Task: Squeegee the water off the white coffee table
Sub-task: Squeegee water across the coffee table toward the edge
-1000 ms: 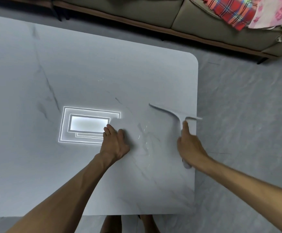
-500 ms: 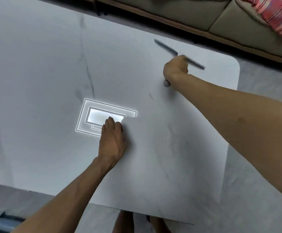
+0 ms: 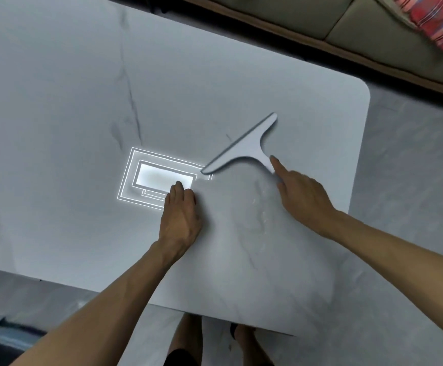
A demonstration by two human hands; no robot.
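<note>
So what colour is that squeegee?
The squeegee is pale grey, close to the marbled tabletop; head view shows it best.

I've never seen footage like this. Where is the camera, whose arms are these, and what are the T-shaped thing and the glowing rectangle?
There is no machine here. A person wears a camera on the head, looking down, so the arms are their own. The left hand rests flat on the white coffee table. The right hand grips the handle of a grey squeegee, index finger stretched along it, with the blade at the tabletop. The glowing rectangle is probably a ceiling light's reflection. Faint wet streaks lie between the hands. A sofa stands beyond the table.
</note>
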